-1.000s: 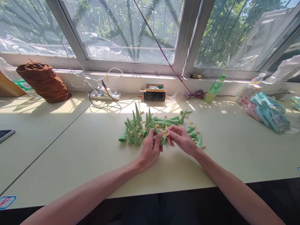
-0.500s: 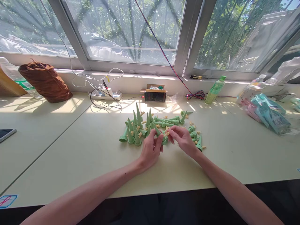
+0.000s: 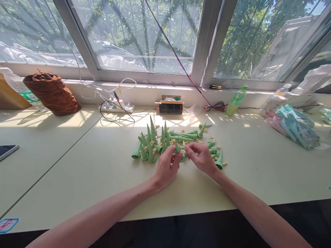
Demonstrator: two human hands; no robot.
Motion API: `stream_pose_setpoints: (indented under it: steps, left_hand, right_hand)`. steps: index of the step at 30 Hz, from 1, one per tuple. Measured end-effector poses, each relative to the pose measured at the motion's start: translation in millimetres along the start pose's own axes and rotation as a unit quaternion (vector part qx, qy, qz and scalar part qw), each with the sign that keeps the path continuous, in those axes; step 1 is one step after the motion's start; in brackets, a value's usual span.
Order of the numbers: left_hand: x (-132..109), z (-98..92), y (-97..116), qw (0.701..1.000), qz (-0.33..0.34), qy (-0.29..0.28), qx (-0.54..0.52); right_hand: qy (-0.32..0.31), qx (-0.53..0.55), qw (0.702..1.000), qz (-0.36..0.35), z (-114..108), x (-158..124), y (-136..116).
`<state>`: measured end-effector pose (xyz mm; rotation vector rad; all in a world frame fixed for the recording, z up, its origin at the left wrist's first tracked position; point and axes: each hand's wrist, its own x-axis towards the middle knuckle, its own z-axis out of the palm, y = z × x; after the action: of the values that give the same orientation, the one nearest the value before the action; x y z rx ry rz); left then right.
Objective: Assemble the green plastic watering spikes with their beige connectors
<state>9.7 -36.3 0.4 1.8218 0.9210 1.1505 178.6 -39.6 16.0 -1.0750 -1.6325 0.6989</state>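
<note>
My left hand [image 3: 168, 165] is closed round a green plastic watering spike [image 3: 177, 147], its point tilted up and away. Close on its right, my right hand [image 3: 203, 159] pinches a small yellow valve [image 3: 184, 152] at the spike's side; the fingertips hide most of it. Just beyond both hands lies a group of similar green spikes. Several stand on their wide ends, like the tall spike [image 3: 152, 127] at the back left. Others lie flat, such as the long spike [image 3: 182, 137] behind my fingers. Many have yellow valves sticking out.
A black device [image 3: 171, 108] stands before a small open carton near the window wall. Left of it are a power strip [image 3: 116, 106] with cables and a brown bag [image 3: 53, 93]. A green bottle [image 3: 236, 101] and plastic packets [image 3: 297, 125] stand right. A phone [image 3: 9, 151] lies far left.
The spike in my left hand has turned more upright. My right hand has shifted slightly down and stays pinched beside it. The view has tipped up a little.
</note>
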Motion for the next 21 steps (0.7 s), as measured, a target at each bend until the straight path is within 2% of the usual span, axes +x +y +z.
stream_pose_setpoints:
  steps: [7,9,16,21]
  left_hand:
    - [0.3,-0.6,-4.3,0.989,0.127,0.001,0.080]
    - [0.1,-0.2,-4.4,0.987,0.139,0.000,0.085]
    - [-0.8,2.5,-4.3,0.993,0.108,0.035,0.032]
    - [-0.7,2.5,-2.8,0.997,0.061,0.044,-0.011]
  right_hand:
    - [0.016,-0.038,0.999,-0.004,0.9,0.5,1.4]
    - [0.021,-0.035,0.999,-0.004,1.1,0.8,2.1]
    - [0.074,0.044,0.996,0.027,0.3,0.7,2.5]
    - [0.098,0.120,0.988,0.023,0.1,0.5,3.0]
